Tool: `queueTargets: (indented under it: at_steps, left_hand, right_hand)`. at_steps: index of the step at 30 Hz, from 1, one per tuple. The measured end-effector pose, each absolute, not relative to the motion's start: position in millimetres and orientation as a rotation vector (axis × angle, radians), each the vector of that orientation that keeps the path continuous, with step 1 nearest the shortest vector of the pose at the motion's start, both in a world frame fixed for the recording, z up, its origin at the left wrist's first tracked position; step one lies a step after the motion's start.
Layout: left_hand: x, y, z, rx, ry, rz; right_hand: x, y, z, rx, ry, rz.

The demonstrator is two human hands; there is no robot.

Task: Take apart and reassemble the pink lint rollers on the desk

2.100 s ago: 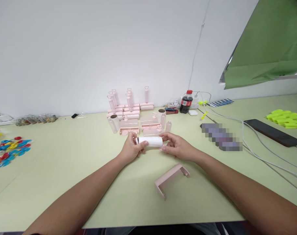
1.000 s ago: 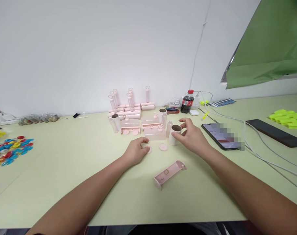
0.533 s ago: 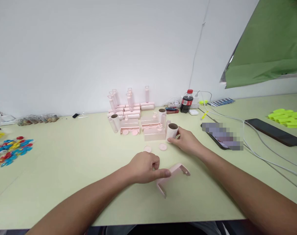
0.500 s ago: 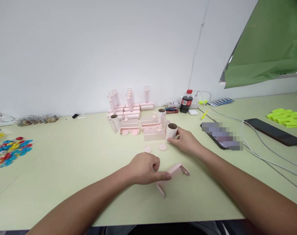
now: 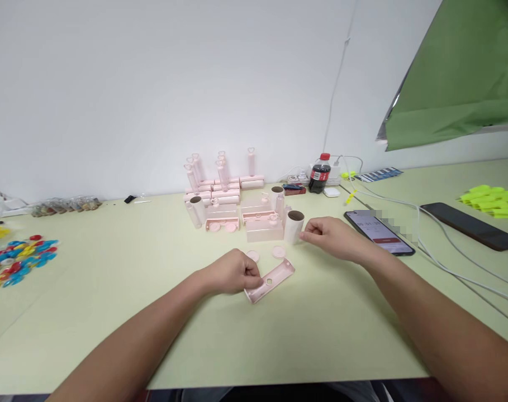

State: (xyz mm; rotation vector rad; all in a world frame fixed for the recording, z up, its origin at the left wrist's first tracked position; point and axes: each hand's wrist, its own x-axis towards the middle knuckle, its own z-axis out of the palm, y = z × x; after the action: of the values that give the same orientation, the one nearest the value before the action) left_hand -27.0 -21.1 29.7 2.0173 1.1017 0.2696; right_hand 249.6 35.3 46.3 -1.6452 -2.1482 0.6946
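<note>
Across the table [image 5: 341, 329], the left hand [image 5: 233, 272] pinches one end of the tray [image 5: 279, 274]; grip slips there, and it twists loose! Right hand [image 5: 332, 239], fingers half curled by the upright roll [image 5: 294, 228], contact unclear: one nudge could topple it. Two flat caps [image 5: 279, 252] beside the tray: its edge could sweep them away.

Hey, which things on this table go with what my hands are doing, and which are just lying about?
Likely part of the job:
pink holder, in your left hand
white roll, by your right hand
pink discs

Likely just lying about:
cola
lit phone
dark phone
yellow pieces
coloured pieces
</note>
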Motion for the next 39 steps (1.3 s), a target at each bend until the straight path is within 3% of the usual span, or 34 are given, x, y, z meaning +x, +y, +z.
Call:
queueTargets:
  at_steps: [5, 9, 21, 34, 39]
  left_hand:
    - [-33, -17, 32, 2.509, 1.183, 0.413]
    - [-34, -10, 28, 2.904, 1.368, 0.529]
    - [-25, 11, -4, 2.673, 1.603, 0.863]
    - [-29, 3, 5, 2.634, 1.429, 0.694]
    - [-34, -8, 16, 2.810, 1.258, 0.433]
  right_hand:
    - [225, 15, 46, -1.242, -2.196, 1.110]
    - [214, 9, 37, -1.202, -2.191, 1.161]
    - [209, 15, 24, -1.417, -2.203, 0.727]
    - [205, 11, 31, -1.580, -2.453, 0.270]
    - [203, 0, 38, -1.530, -2.610, 0.412]
